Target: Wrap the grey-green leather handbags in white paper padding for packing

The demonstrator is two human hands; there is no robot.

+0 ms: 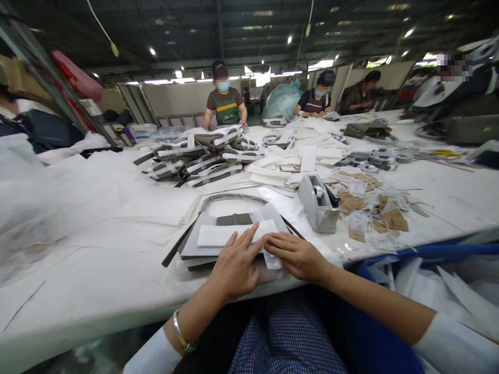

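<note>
In front of me on the table lies a flat dark olive handbag (pixel 234 219), with a long handle (pixel 234 197) looped behind it. White wrapping sheets partly cover the bag, and a thick white padding strip (pixel 218 236) rests across it. My left hand (pixel 239 262) is open, its fingers spread over the strip's right part. Stretched fingers of my right hand (pixel 298 255) lie on the bag's right side, touching the left fingertips. Beneath them shows a translucent strip (pixel 272 260); whether they pinch it is hidden. A grey tape dispenser (pixel 317 205) stands just beyond my right hand.
Wrapped bags (pixel 206 156) are piled at the back, beside stacked white padding pieces (pixel 280 169). Brown tags (pixel 393 219) lie scattered at right, with tape rolls (pixel 384 157) behind. White sheets (pixel 128 208) spread over the left side. Co-workers (pixel 226 106) work across the table.
</note>
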